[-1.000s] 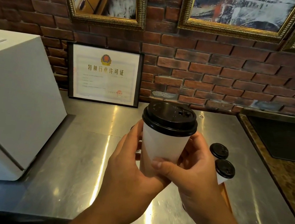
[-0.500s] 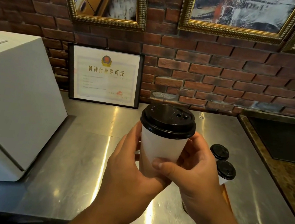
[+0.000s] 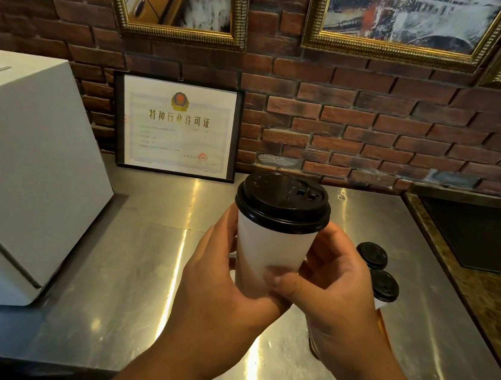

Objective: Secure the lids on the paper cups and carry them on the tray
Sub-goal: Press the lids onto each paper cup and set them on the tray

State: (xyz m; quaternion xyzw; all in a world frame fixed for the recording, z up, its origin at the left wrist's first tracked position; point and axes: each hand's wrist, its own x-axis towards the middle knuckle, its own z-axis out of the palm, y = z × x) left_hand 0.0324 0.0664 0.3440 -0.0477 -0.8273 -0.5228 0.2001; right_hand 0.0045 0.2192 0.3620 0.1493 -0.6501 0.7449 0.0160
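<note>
Our left hand (image 3: 218, 284) and right hand (image 3: 334, 291) both grasp the cup (image 3: 270, 249). We should press its lid (image 3: 282, 200) evenly, then join the other cups (image 3: 384, 285) at three o'clock.

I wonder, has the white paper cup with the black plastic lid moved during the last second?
Yes, barely: the white paper cup has edged left toward the framed certificate leaning against the brick wall.
</note>
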